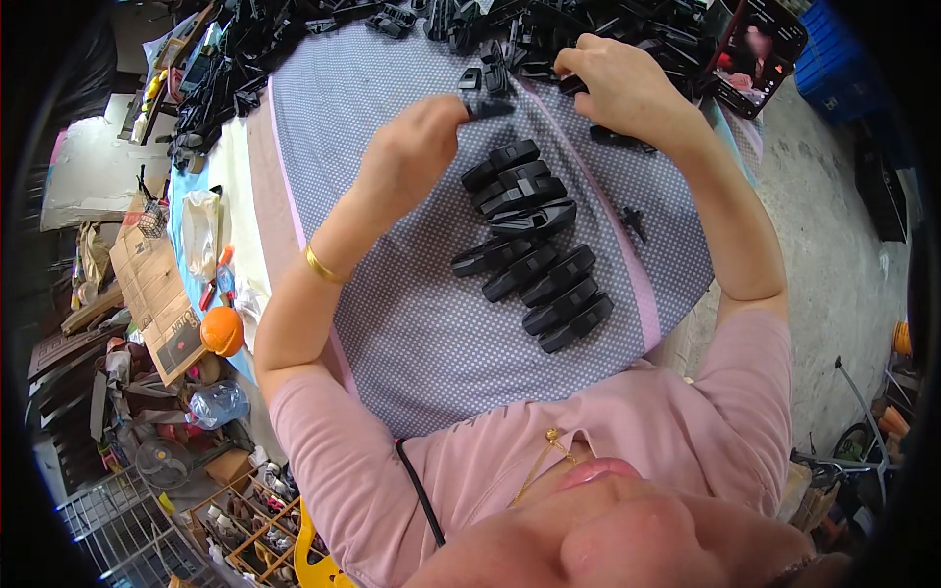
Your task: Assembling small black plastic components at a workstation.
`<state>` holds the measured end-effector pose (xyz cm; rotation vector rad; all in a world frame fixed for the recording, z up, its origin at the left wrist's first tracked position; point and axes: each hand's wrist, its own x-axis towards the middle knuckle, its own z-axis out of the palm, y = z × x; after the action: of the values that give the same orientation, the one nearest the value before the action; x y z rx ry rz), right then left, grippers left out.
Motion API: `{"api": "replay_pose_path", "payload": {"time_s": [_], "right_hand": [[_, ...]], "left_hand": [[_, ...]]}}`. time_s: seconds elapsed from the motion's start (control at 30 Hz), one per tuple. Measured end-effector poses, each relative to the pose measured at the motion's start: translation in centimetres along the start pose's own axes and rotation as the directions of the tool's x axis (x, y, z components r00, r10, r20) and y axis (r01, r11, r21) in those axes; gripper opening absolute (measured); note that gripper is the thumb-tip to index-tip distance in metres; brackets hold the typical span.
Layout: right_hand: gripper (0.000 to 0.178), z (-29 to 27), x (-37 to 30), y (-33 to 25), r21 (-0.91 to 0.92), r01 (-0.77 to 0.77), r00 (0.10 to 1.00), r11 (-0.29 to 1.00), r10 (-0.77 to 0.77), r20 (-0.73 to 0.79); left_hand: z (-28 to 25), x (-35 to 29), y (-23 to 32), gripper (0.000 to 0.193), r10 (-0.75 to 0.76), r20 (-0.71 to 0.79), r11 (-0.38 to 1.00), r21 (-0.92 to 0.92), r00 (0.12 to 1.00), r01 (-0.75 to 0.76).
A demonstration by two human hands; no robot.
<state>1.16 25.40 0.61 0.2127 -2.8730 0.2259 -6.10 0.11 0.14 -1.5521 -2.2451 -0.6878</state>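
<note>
My left hand (412, 152) is closed on a black plastic part (489, 109), which sticks out past the fingertips over the dotted grey cloth (402, 323). At the far side of the cloth, my right hand (627, 88) has its fingers curled around a small dark plastic piece (571, 85), mostly hidden by them. Between my forearms, several black plastic clips (534, 211) lie in a slanting, stacked row. Beyond the hands spreads a heap of loose black parts (392, 20). Two small black pieces (470, 78) lie just past my left fingertips.
A phone (757, 59) with a lit screen stands at the far right, near a blue crate (853, 64). On the left are an orange (222, 331), a clear plastic bottle (218, 404) and flattened cardboard (157, 284). Loose black bits (634, 223) lie by the pink stripe.
</note>
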Motion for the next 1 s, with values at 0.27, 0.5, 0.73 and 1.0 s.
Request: {"api": "replay_pose_path", "payload": {"time_s": [0.27, 0.5, 0.73, 1.0], "right_hand": [[0.03, -0.9, 0.3, -0.3, -0.004, -0.011, 0.999, 1.0, 0.011, -0.049], [0.034, 1.5, 0.8, -3.7, 0.835, 0.2, 0.977, 0.513, -0.166, -0.133], [0.022, 1.2, 0.7, -2.7, 0.381, 0.278, 0.96, 0.882, -0.245, -0.135], [0.022, 0.3, 0.3, -1.9, 0.279, 0.268, 0.963, 0.922, -0.252, -0.091]], "left_hand": [[-1.3, -1.0, 0.9, 0.024, 0.055, 0.197, 0.972, -0.234, 0.979, -0.008], [0.3, -0.9, 1.7, 0.022, -0.28, 0.172, 0.878, -0.351, 0.944, 0.325], [0.1, -0.9, 1.4, 0.022, -0.366, 0.193, 0.871, -0.274, 0.91, 0.409], [0.3, -1.2, 1.2, 0.021, -0.397, 0.156, 0.852, -0.302, 0.904, 0.427]]}}
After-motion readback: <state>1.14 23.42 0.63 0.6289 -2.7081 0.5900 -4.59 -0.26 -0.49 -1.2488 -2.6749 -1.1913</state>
